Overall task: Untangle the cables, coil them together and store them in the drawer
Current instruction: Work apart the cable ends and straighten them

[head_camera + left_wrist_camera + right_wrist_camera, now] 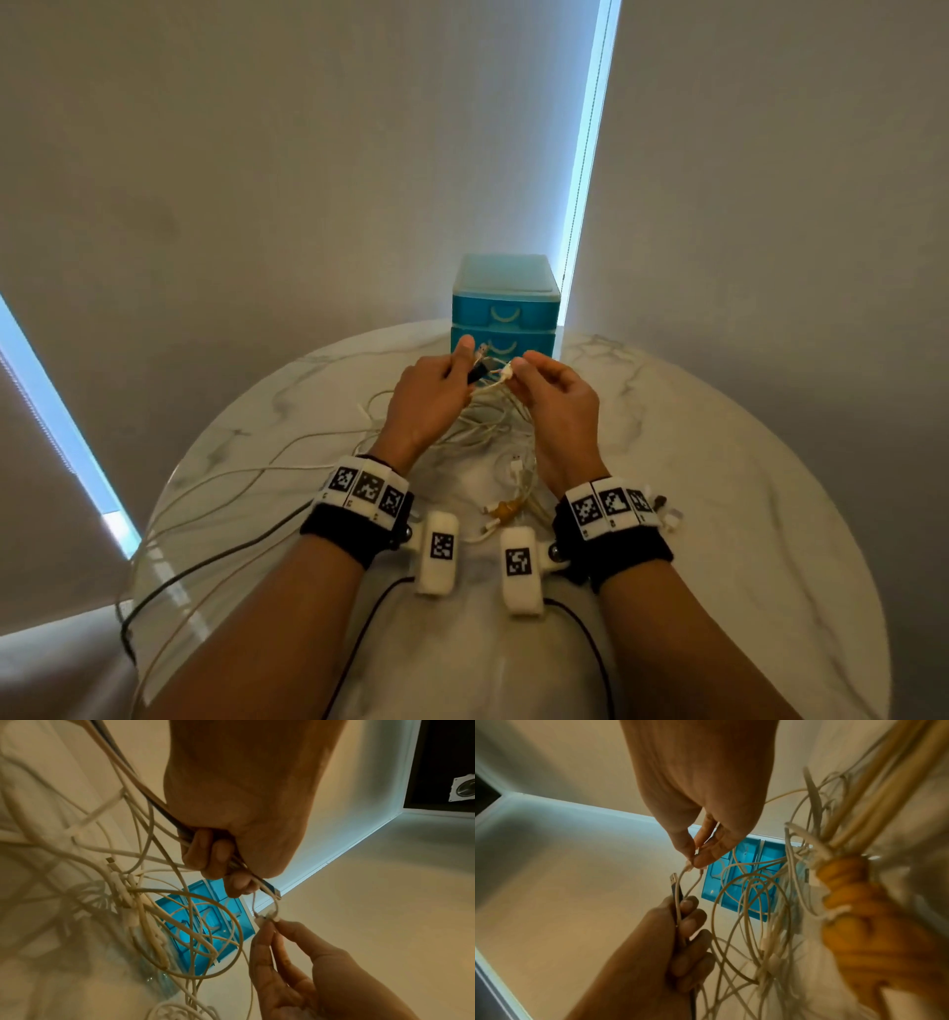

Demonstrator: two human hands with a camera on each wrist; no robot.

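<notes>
Gripping bundled cables, left hand; right hand fingers pinch a white plug.

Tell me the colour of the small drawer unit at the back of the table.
The drawer unit is turquoise blue with paler handles and top, clearest in the head view.

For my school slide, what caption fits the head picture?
Two hands sort tangled white cables before small blue plastic drawers.

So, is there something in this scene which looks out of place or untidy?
Yes. The white cables lie in a tangled heap on the marble table, and some strands trail over its left edge. The left hand grips several ends; the right hand pinches one plug. Both drawers of the blue drawer unit are closed.
</notes>
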